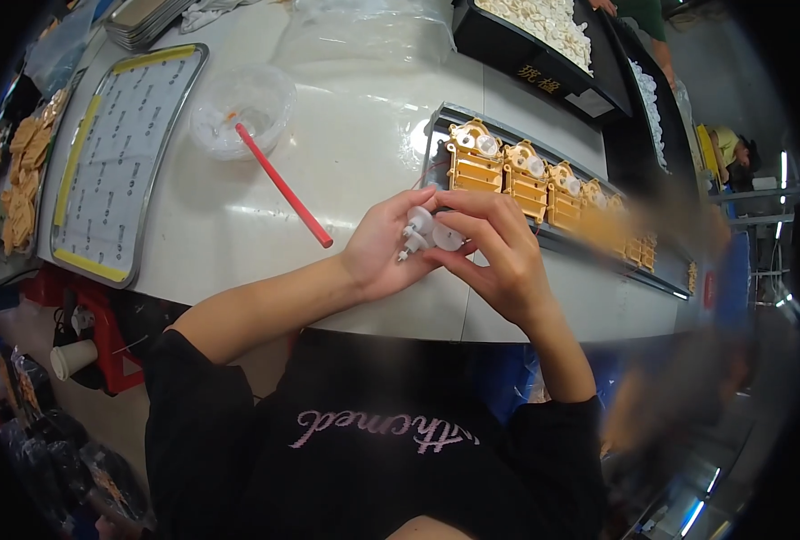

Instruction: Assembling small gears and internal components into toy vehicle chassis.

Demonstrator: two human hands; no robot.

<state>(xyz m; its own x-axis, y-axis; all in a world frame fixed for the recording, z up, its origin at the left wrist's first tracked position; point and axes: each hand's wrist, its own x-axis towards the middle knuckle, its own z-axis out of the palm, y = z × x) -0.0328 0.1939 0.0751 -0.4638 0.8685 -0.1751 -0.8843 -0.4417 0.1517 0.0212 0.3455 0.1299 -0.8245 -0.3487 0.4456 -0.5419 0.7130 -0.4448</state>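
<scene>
My left hand (380,241) is palm up with its fingers curled, cradling a few small white plastic gears (417,233), some with thin shafts. Against these, the fingertips of my right hand (501,254) pinch another round white gear (447,237). Both hands meet above the near part of the white table. Just beyond them, yellow-orange plastic housings (476,166) stand in a row inside a long metal-edged tray (442,120); the nearest ones have white round gears seated at their tops.
At left, a clear tub (209,112) has a red stick (285,191) leaning out of it. Further left lies a tray with a patterned mat (121,153). Black bins (544,76) of white parts stand at far right. Another person's arm (663,58) shows behind them.
</scene>
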